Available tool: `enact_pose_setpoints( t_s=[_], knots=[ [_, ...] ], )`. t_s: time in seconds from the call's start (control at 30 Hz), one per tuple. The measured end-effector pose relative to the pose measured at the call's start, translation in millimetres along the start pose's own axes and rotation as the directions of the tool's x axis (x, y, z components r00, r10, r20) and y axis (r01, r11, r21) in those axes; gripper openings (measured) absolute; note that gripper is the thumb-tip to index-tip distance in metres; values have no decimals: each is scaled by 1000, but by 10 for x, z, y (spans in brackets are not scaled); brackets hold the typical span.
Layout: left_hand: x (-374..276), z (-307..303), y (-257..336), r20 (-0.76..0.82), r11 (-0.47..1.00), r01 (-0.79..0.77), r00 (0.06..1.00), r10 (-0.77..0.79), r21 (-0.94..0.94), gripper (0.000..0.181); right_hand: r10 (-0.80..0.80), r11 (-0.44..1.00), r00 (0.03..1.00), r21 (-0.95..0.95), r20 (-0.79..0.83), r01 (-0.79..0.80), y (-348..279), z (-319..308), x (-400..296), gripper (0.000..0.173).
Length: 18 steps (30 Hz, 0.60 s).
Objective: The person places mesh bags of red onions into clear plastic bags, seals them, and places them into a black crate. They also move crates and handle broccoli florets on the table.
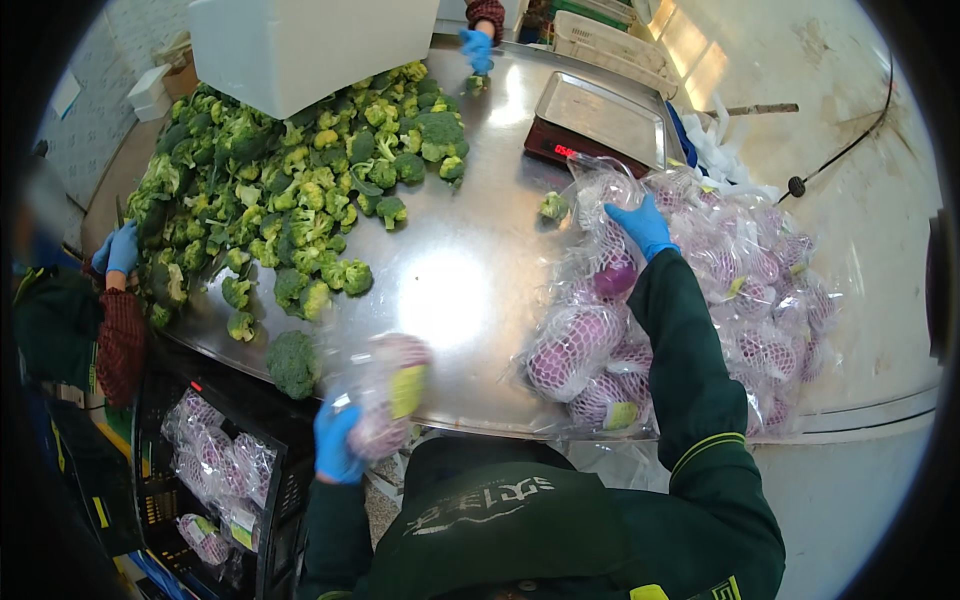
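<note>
My left hand (pixel 339 439), in a blue glove, grips a clear bag of purple vegetables (pixel 390 405) in foam netting, with a yellow-green label. The bag is blurred, above the table's near edge. My right hand (pixel 643 226), also gloved in blue, lies against another clear bag (pixel 600 196) at the upper left of the bagged pile; whether its fingers grip the plastic is unclear. Just below the right hand a shiny bare purple vegetable (pixel 615 279) shows. More netted packs (pixel 577 349) lie left of my right forearm, and a large heap (pixel 757 277) lies to its right.
Broccoli florets (pixel 300 202) cover the steel table's left side beneath a white foam box (pixel 300 45). A digital scale (pixel 600 120) stands at the back. A black crate (pixel 274 495) at lower left holds similar bags. Other people's gloved hands (pixel 120 247) show at left and back.
</note>
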<state>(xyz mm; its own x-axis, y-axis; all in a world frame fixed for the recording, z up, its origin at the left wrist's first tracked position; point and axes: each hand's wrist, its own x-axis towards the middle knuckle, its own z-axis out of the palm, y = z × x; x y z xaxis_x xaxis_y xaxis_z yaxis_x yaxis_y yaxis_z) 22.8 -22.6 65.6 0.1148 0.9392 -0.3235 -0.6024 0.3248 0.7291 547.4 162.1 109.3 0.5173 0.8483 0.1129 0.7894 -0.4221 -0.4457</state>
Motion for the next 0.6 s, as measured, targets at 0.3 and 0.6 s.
enact_pose_setpoints(
  t_s=[0.3,0.6],
  knots=[
    [-926,-409,1023,-678,668,-732,558,479,-131,59,-278,719,821,675,498,-166,-179,341,-203,22],
    [-155,155,72,-241,998,15,970,1,65,45,-729,675,-17,723,684,147,-1501,730,-1225,26]
  ],
)
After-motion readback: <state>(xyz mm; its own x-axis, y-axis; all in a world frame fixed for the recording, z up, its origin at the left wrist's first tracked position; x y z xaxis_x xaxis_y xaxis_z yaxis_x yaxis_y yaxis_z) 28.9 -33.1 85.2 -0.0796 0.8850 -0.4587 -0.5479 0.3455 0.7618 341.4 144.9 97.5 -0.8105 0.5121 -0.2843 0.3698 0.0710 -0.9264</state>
